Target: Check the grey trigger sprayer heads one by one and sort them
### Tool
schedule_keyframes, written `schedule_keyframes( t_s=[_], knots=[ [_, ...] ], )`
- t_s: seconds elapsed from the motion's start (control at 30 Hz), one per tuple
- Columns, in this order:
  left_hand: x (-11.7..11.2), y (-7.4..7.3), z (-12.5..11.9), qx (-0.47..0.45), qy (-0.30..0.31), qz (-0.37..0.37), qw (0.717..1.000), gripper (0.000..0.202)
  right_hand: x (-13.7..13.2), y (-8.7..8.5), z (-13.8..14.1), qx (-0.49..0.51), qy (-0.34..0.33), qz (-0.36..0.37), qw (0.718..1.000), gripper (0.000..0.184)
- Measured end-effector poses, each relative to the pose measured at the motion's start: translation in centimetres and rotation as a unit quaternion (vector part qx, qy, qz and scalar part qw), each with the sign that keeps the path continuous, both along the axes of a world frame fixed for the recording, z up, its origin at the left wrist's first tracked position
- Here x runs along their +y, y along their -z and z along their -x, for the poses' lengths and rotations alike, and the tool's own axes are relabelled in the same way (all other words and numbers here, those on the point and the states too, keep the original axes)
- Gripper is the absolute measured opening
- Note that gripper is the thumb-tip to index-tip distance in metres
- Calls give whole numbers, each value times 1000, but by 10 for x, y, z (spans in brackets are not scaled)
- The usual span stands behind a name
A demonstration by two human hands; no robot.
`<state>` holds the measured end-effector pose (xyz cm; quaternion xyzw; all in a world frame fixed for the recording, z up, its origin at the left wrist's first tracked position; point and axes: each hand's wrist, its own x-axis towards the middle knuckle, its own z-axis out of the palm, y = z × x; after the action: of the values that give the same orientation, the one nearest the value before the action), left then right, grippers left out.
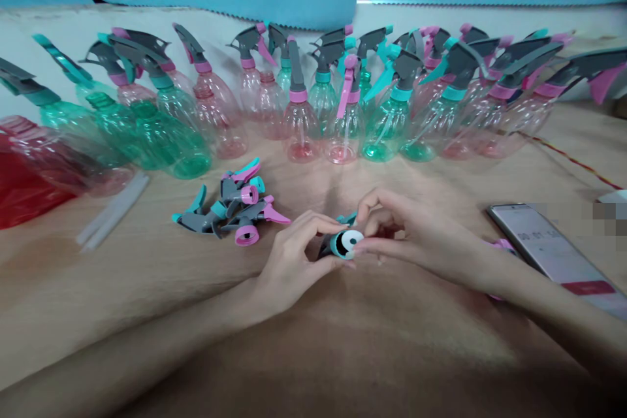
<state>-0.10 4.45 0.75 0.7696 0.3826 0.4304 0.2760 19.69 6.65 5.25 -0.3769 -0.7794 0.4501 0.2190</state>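
My left hand (292, 255) grips a grey and teal trigger spray head (337, 246) at the middle of the table, its collar opening turned toward me. At that opening my right hand (392, 225) pinches a small white disc with a hole (352, 243), tilted partly across the collar. Whether the disc is seated inside cannot be made out. To the left of my left hand lies a pile of loose spray heads (230, 206) in grey, pink and teal.
Pink and green clear bottles (301, 127) stand along the back wall, many with spray heads fitted. White tubes (112, 212) and a red bag (24, 176) lie at left. At right, a phone (553, 248) showing a timer lies near my right forearm, partly covering a pink piece.
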Motion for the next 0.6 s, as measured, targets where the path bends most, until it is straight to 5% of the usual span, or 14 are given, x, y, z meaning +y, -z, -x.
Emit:
schedule_keyframes(
  t_s=[0.27, 0.6],
  knots=[
    [-1, 1, 0, -13, 18, -4, 1000, 30, 2, 3, 0, -7, 29, -18, 999, 23],
    [0, -1, 0, -2, 23, 0, 1000, 24, -16, -9, -3, -128, -14, -196, 972, 20]
  ],
)
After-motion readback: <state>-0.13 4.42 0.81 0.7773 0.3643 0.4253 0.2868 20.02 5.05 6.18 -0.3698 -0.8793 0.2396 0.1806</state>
